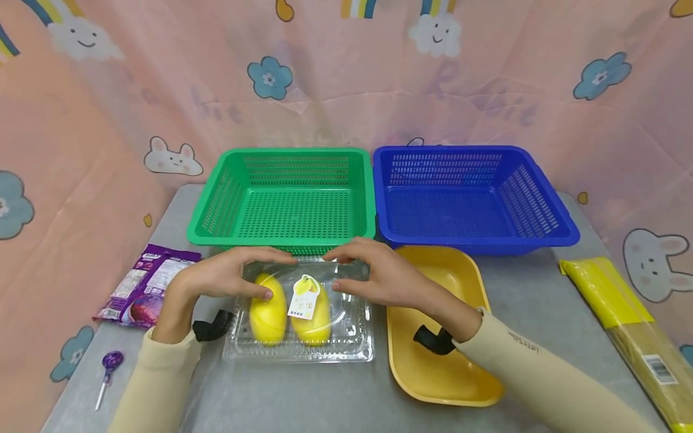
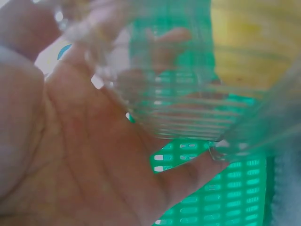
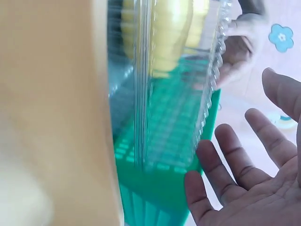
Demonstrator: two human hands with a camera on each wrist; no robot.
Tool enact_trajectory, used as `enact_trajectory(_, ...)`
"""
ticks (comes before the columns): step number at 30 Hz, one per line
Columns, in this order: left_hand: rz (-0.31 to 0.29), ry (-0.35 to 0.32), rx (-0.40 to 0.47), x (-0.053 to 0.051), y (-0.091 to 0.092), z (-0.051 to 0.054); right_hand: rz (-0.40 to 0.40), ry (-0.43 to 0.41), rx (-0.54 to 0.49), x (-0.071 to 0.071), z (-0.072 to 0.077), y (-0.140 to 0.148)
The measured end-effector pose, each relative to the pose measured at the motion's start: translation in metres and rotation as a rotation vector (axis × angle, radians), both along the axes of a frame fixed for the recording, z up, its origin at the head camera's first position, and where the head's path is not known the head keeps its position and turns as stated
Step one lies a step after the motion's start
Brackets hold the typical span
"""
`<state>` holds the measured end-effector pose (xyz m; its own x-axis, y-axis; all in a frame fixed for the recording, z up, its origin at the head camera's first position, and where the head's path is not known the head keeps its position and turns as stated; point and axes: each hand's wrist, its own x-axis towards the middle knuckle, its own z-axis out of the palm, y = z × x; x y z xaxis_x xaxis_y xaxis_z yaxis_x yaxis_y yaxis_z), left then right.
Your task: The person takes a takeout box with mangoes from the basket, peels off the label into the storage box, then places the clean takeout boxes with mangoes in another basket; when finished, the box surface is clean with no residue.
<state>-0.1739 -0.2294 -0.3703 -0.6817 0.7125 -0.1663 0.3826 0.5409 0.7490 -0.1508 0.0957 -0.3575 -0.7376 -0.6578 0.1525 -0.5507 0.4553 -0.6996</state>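
Note:
A clear plastic clamshell box (image 1: 346, 325) holds two yellow mangoes (image 1: 267, 319), one bearing a paper tag (image 1: 304, 300). It lies in front of the green basket (image 1: 281, 242). My left hand (image 1: 219, 273) reaches over its back left part, thumb above one mango, fingers loosely extended. In the left wrist view, this hand's palm (image 2: 94, 155) is close against the box wall. My right hand (image 1: 379, 270) hovers at the back right corner with relaxed fingers. The right wrist view has those fingers (image 3: 244, 160) spread beside the ridged edge, holding nothing; exact contact is unclear.
A blue basket (image 1: 565, 231) stands right of the green one. Under my right forearm is a yellow tray (image 1: 400, 361). At left lie a purple snack bag (image 1: 148, 282) and a lollipop (image 1: 112, 361). A long yellow-topped packet (image 1: 622, 319) lies far right.

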Motion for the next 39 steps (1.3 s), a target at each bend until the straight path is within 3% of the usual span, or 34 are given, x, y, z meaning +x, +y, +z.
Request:
enact_trajectory(10, 0.002, -0.011, 0.04, -0.001, -0.002, -0.005, 0.004, 0.045, 0.136, -0.006, -0.003, -0.034)
enact_trajectory(18, -0.008, -0.016, 0.043, -0.001, -0.004, -0.006, -0.054, 0.096, 0.223, -0.002, -0.012, -0.048)
enact_trajectory(26, -0.013, -0.009, 0.037, -0.002, -0.003, -0.006, -0.094, 0.077, 0.203, 0.0, -0.015, -0.05)
enact_trajectory(39, -0.015, -0.016, 0.044, -0.003, -0.003, -0.007, -0.228, 0.119, 0.018, 0.006, -0.026, -0.06)
